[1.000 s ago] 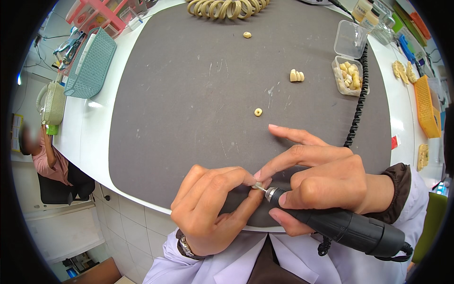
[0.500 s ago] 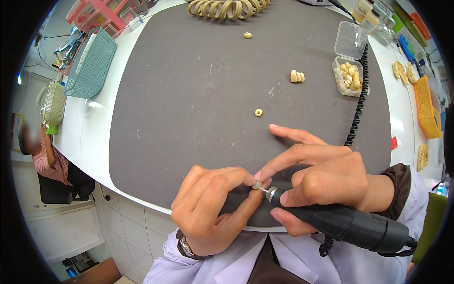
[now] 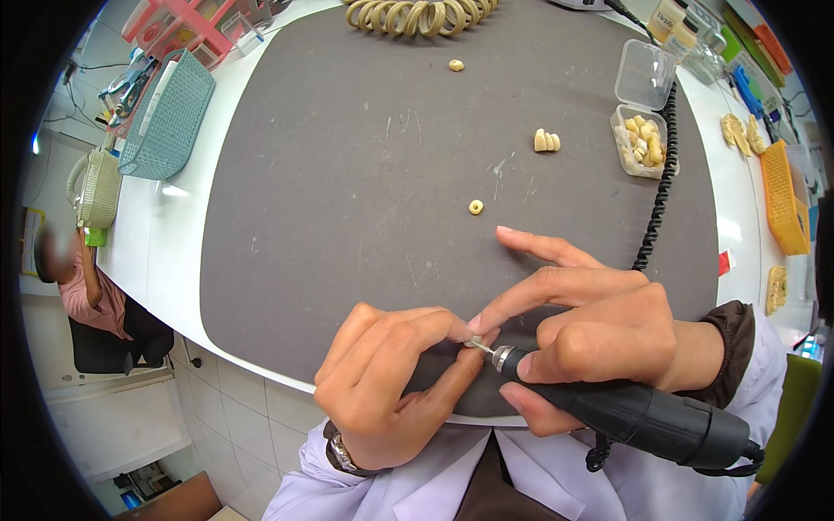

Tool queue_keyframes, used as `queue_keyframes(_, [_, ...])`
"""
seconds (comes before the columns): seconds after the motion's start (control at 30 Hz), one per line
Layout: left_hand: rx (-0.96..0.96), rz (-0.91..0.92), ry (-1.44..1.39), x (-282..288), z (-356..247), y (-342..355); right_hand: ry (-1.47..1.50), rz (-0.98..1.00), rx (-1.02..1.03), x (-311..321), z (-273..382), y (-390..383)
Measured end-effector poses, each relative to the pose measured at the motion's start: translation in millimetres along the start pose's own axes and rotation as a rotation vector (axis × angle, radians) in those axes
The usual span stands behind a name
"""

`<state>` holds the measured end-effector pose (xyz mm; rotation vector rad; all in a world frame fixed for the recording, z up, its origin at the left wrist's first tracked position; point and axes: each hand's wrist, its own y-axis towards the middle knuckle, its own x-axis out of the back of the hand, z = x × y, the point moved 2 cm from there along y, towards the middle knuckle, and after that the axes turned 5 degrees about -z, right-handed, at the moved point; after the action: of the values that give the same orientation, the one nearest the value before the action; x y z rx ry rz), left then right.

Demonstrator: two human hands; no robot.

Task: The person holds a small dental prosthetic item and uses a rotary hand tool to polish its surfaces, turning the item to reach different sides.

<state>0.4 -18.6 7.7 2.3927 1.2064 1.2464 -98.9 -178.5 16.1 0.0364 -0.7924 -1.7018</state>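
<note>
Black, the drill (image 3: 643, 421) is clamped in the right hand (image 3: 599, 334), its bit (image 3: 486, 349) pointing toward ten o'clock at a pale piece (image 3: 472, 341). The left hand (image 3: 378, 382) pinches this piece between thumb and finger, near the six o'clock edge of the mat (image 3: 330, 174). A bead (image 3: 475, 207) lies at twelve o'clock from it; toward the mat's two o'clock sits an open box (image 3: 643, 170).
</note>
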Motion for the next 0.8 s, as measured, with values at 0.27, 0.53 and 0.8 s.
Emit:
queue_keyframes(0.27, [0.003,-0.006,0.001,0.2,0.1,-0.3,-0.006,-0.004,0.014,0.3,0.5,0.9])
queue_keyframes(0.53, [-0.002,-0.005,-0.002,0.2,-0.2,1.1,-0.01,-0.01,0.001,0.0,0.4,0.1])
queue_keyframes(0.8, [0.006,-0.017,-0.025,-1.0,-0.2,1.6,-0.014,-0.006,-0.014,1.4,2.7,0.5])
